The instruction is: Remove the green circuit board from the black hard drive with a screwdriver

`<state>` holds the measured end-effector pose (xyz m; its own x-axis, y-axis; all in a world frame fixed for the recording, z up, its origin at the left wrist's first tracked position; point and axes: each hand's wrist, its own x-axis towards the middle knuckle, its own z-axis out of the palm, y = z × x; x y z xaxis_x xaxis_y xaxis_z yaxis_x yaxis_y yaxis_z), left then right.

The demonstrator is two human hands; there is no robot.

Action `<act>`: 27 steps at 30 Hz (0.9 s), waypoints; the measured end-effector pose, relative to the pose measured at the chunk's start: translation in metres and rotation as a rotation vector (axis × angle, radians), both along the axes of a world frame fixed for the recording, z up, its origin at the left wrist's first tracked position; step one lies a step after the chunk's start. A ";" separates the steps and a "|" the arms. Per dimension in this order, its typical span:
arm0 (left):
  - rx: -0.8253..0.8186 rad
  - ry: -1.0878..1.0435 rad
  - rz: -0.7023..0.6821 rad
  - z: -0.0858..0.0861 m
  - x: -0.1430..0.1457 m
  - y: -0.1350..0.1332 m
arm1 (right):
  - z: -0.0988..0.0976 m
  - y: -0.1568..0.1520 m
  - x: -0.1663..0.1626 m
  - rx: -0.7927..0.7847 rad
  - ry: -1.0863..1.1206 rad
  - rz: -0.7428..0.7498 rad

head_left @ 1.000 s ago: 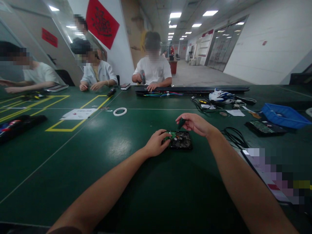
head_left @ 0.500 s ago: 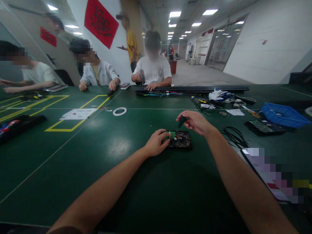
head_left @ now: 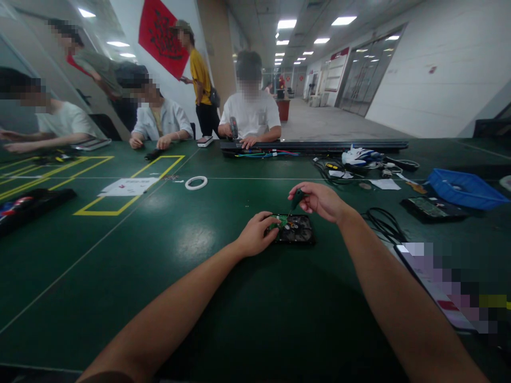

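A black open case (head_left: 305, 234) lies flat on the green table in front of me, with a small green circuit board (head_left: 282, 220) and some wires at its left end. My left hand (head_left: 258, 233) grips the board at that end, fingers on the far side and thumb on the near side. In my right hand (head_left: 319, 201) is a screwdriver (head_left: 296, 199) with a dark green handle, pinched between thumb and fingers. Its shaft slants down to the board, and the tip is too small to make out.
On the right are a blue tray (head_left: 465, 189), another case with a board (head_left: 434, 208), black cable (head_left: 383, 224) and gloves (head_left: 361, 156). A tape roll (head_left: 196, 183) and paper (head_left: 128, 186) lie left. Across the table, a person holds a power drill (head_left: 233, 127) by long black bars (head_left: 319, 146).
My hands stay nearly where they were, with the screwdriver still at the board. Across the table, a seated co-worker's hand has moved left with a black object. A standing person in yellow has shifted left.
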<state>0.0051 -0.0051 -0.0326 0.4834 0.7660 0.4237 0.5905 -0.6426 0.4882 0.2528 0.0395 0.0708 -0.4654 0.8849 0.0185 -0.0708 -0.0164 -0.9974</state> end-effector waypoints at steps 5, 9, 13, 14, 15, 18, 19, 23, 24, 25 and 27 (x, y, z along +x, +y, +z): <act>0.003 0.005 0.009 0.001 0.000 -0.001 | 0.003 -0.002 -0.002 0.023 -0.044 -0.041; 0.005 0.000 -0.002 0.001 0.000 -0.001 | 0.004 -0.003 -0.004 0.069 -0.076 -0.077; 0.007 -0.006 -0.001 0.001 0.000 -0.001 | 0.004 -0.003 -0.004 0.099 -0.087 -0.085; 0.005 -0.006 -0.001 0.000 0.000 0.000 | 0.004 -0.003 -0.004 0.104 -0.091 -0.084; 0.002 -0.004 -0.002 0.000 0.000 0.000 | 0.004 -0.002 -0.004 0.110 -0.096 -0.084; -0.005 -0.002 -0.001 0.001 0.000 0.000 | 0.004 -0.002 -0.005 0.134 -0.118 -0.085; -0.005 -0.002 -0.002 0.001 0.000 0.000 | 0.003 -0.001 -0.005 0.142 -0.127 -0.089; 0.001 0.000 -0.003 0.001 0.000 0.000 | 0.001 0.000 -0.004 0.162 -0.149 -0.089; -0.001 0.001 -0.002 0.001 0.000 0.000 | 0.001 0.000 -0.004 0.164 -0.150 -0.086; -0.003 0.001 0.001 0.001 0.000 0.000 | 0.001 0.000 -0.004 0.166 -0.152 -0.085; -0.008 0.002 0.002 0.001 0.000 0.000 | 0.001 0.000 -0.004 0.169 -0.160 -0.080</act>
